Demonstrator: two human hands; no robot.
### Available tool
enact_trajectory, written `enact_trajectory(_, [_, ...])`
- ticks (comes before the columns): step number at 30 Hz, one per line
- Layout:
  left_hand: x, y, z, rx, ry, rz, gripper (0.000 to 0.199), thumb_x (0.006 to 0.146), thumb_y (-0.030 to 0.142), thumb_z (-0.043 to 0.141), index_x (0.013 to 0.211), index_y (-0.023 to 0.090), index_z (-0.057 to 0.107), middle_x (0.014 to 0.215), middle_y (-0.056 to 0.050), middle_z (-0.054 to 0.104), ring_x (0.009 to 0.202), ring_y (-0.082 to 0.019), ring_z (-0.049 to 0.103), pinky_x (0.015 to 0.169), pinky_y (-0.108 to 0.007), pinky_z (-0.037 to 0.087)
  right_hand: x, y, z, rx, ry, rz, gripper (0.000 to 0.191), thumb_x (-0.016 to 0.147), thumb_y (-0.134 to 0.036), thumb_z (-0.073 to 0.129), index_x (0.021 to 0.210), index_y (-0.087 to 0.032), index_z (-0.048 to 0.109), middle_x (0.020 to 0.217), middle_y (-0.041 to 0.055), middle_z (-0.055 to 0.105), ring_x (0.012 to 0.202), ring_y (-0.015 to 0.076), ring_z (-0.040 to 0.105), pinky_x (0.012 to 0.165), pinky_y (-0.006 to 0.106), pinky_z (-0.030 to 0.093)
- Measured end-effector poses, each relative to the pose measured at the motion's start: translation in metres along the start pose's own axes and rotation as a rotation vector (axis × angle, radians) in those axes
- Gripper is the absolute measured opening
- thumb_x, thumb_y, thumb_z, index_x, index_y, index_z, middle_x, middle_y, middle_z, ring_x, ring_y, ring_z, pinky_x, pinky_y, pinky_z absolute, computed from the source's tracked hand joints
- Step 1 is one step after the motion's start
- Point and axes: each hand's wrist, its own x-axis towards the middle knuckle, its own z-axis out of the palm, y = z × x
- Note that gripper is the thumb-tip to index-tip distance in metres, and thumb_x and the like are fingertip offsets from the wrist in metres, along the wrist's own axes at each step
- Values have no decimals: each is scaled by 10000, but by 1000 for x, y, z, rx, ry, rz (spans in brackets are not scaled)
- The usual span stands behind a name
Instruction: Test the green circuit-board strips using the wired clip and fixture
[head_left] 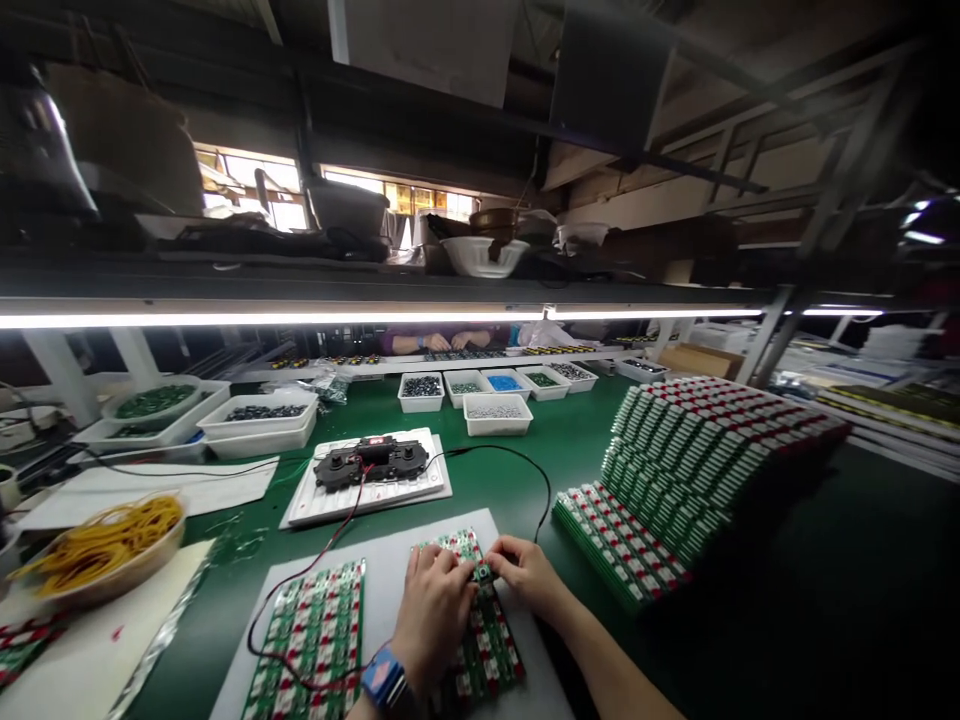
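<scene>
My left hand (435,610), with a blue band (384,677) at the wrist, rests over a green circuit board panel (491,645) with red and white parts. Its fingers are bent together at a small dark part (484,573) near the panel's upper end. From the right, my right hand (525,572) pinches at the same spot, thumb and index finger together; what lies between them is too small to make out. Left of my hands lies a second panel (319,630), a red and black wire crossing it. Both panels lie on a pale sheet (390,545).
Stacked panels (675,470) stand at the right. Behind the sheet is a black device (373,462) on a white tray (300,508). Small-part bins (496,413) line the back; rubber bands (112,545) fill a bowl at left. Across the bench, another person's hands (450,342) show.
</scene>
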Motion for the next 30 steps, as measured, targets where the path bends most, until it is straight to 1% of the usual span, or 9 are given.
enact_trajectory(5, [-3,1,-2,-58,-63,18,177,870,217,583,959,255,731,965,-49,670,1029,-255,524,980,-402,359,-5,-4,-9,25,-124,24,153,740,-302,601,671,-169,629,633,-21,593,647,137,507,616,239,372])
enact_trajectory(11, [-4,2,-3,-98,-102,10,173,845,210,593,934,253,735,962,-36,679,1013,-243,525,950,-374,374,-6,0,-12,62,-194,66,106,725,-266,625,688,-169,648,625,-34,590,643,129,501,602,224,372])
enact_trajectory(16, [-3,4,-3,-81,-122,-33,175,852,248,587,922,262,748,968,-39,686,1031,-259,525,959,-404,375,-7,-1,-8,-37,-155,49,183,768,-306,571,642,-173,577,596,-39,517,614,123,448,572,233,320])
enact_trajectory(24, [-5,10,-7,-102,-139,-64,225,858,261,551,982,245,739,1021,-57,676,1074,-269,534,1006,-442,363,-9,-9,-6,-69,-155,53,189,777,-329,527,652,-190,505,624,-32,494,642,135,443,590,244,325])
enact_trajectory(26, [-5,10,-7,-105,-145,-71,228,854,255,546,978,239,736,1026,-59,675,1081,-271,534,1014,-448,359,-9,-8,-3,-95,-127,51,221,779,-363,552,650,-190,504,617,-30,501,639,137,452,589,246,328])
enact_trajectory(30, [-5,11,-6,-91,-152,-83,235,842,249,533,968,221,730,1035,-66,674,1087,-278,531,1012,-452,363,-7,-3,5,-140,-68,77,260,732,-402,644,649,-190,518,608,-29,533,633,141,480,585,244,340])
